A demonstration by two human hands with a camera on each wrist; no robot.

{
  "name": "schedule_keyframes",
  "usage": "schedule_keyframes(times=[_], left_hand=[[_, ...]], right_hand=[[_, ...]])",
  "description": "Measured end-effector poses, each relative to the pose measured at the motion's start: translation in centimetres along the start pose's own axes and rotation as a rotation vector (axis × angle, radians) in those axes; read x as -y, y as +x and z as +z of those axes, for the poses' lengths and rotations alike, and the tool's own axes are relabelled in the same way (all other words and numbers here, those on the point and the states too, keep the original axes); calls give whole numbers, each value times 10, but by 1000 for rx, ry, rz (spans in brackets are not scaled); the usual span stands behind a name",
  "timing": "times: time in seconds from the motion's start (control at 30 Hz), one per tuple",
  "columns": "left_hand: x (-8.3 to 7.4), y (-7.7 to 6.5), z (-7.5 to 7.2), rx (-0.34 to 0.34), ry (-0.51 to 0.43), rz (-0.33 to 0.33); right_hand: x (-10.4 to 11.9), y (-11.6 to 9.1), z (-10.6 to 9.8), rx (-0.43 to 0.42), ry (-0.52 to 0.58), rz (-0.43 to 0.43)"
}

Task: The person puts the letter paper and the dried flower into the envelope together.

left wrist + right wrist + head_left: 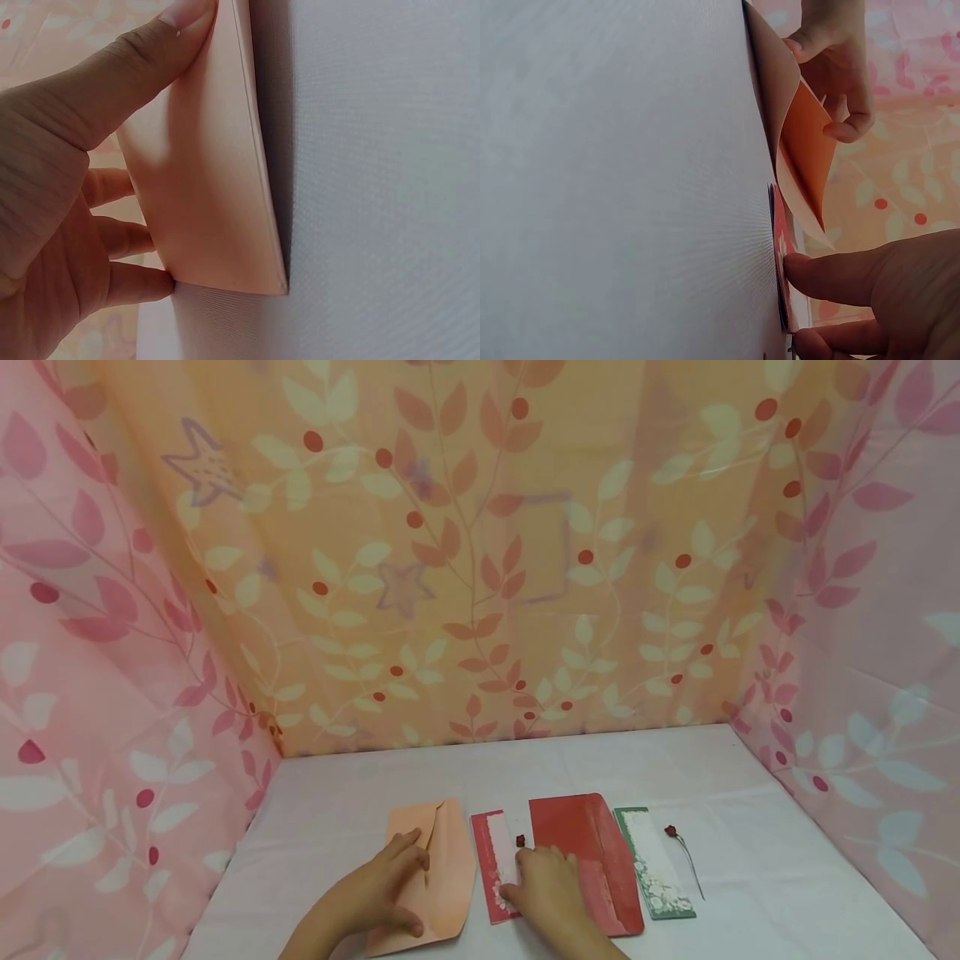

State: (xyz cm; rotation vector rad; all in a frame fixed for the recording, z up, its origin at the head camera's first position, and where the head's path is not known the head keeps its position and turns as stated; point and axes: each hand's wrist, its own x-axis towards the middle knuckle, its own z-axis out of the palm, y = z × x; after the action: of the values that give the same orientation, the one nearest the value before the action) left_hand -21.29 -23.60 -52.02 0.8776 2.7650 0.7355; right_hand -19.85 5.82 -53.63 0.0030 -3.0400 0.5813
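My left hand (386, 885) holds the peach envelope (453, 860) across its width, thumb on the near side and fingers spread at the far side. In the right wrist view the envelope (808, 139) bows outward and its mouth gapes, showing an orange inside. My right hand (551, 889) is at the pink-red card (486, 847), which has a white panel and pale flowers. The thumb touches the card's lower part and the fingers curl at its right edge. That hand and forearm cover part of the red envelope (562, 818).
Right of the red envelope lies a green card (652, 860) with white flowers, then a small red rose (671, 832) on a thin stem. Another rose head (521, 841) shows just beyond my right fingers. Patterned curtains (465, 568) enclose the white table (337, 785).
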Motion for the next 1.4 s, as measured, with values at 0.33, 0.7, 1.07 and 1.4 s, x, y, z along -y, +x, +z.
schedule_keyframes(times=[0.33,0.7,1.07,1.4], left_hand=[[3,1,0,-1,4,4],[6,2,-1,-2,8,-7],[3,3,0,15,6,-18],[3,2,2,10,1,-20]], right_hand=[[8,1,-1,37,-5,86],[6,4,6,-1,43,90],[6,2,3,-32,130,96],[5,-2,-2,-58,136,53]])
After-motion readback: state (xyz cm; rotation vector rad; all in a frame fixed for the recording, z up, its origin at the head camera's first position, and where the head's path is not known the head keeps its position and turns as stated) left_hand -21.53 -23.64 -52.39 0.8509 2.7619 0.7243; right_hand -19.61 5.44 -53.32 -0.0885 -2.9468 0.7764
